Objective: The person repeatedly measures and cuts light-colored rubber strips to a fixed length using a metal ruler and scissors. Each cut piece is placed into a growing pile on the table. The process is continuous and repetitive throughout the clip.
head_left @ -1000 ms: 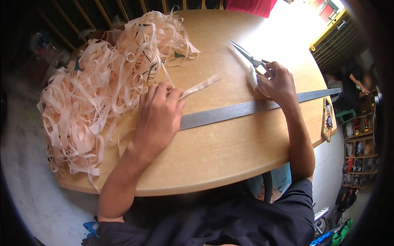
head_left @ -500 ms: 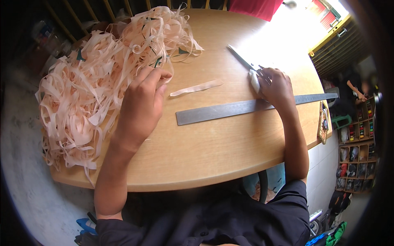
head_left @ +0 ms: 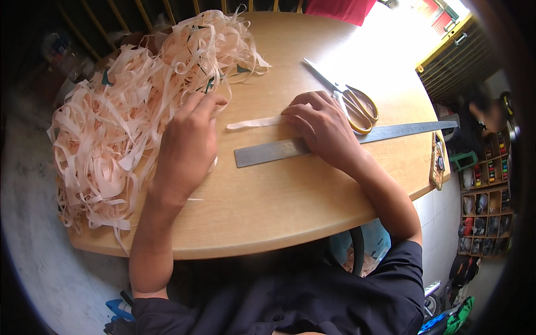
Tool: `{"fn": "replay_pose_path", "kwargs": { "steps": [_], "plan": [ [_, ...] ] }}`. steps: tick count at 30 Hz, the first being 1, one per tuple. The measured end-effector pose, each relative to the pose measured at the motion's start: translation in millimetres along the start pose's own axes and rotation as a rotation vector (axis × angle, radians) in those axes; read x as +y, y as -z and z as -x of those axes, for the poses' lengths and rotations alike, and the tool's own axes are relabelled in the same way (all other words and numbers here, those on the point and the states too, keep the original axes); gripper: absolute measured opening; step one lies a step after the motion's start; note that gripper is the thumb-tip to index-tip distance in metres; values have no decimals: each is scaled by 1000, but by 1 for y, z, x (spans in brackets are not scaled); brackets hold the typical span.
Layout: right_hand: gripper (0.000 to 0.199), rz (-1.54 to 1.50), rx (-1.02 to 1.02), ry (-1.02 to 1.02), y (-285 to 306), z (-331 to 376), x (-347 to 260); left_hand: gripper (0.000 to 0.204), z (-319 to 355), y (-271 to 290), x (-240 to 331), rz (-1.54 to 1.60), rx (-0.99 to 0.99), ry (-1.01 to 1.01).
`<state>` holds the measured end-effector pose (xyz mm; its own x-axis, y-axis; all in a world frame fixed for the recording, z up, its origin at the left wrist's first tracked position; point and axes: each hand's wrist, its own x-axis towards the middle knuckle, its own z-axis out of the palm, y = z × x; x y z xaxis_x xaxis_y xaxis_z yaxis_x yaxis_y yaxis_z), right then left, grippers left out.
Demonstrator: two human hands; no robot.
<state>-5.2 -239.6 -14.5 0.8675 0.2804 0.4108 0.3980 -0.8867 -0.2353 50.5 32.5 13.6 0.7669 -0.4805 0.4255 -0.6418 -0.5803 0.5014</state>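
A big tangled heap of pale peach fabric strips [head_left: 109,134] covers the left of the table. Beside it, my left hand [head_left: 188,137] has its fingers pinched together, and bits of a pale strip show at its fingertips and below the palm. My right hand [head_left: 326,127] is closed over the right end of a short peach fabric strip [head_left: 254,122] lying flat on the table. Under that hand and wrist runs a metal ruler [head_left: 268,153]. Just right of its knuckles lie scissors [head_left: 322,75] with yellow-edged handles and a white wrapping, touched by no fingers.
The wooden table [head_left: 268,212] has a curved front edge. A small framed object [head_left: 437,161] sits at its right edge. Red cloth [head_left: 340,10] hangs at the far side. Shelves of compartments [head_left: 484,218] stand to the right, beyond a green stool [head_left: 463,160].
My right hand has let go of the scissors and moved left onto the short strip's end. The scissors now lie on the table. My left hand has hardly moved.
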Motion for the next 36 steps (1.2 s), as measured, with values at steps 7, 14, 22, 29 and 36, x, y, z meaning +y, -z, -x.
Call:
{"fn": "replay_pose_path", "kwargs": {
  "steps": [7,14,22,29,36],
  "plan": [
    [11,-107,235,-148,14,10,9,20,-3,-3,1,357,-13,220],
    [23,-157,1491,-478,108,192,77,23,-3,-6,8,855,-153,349],
    [31,519,90,-1407,8,532,7,28,5,-13,16,1133,-312,515],
    [37,422,-362,-1866,7,624,-27,33,2,-9,15,1202,-287,537],
    [37,475,-612,-1989,31,596,10,31,-1,-5,8,1205,-252,587]
  ]
}}
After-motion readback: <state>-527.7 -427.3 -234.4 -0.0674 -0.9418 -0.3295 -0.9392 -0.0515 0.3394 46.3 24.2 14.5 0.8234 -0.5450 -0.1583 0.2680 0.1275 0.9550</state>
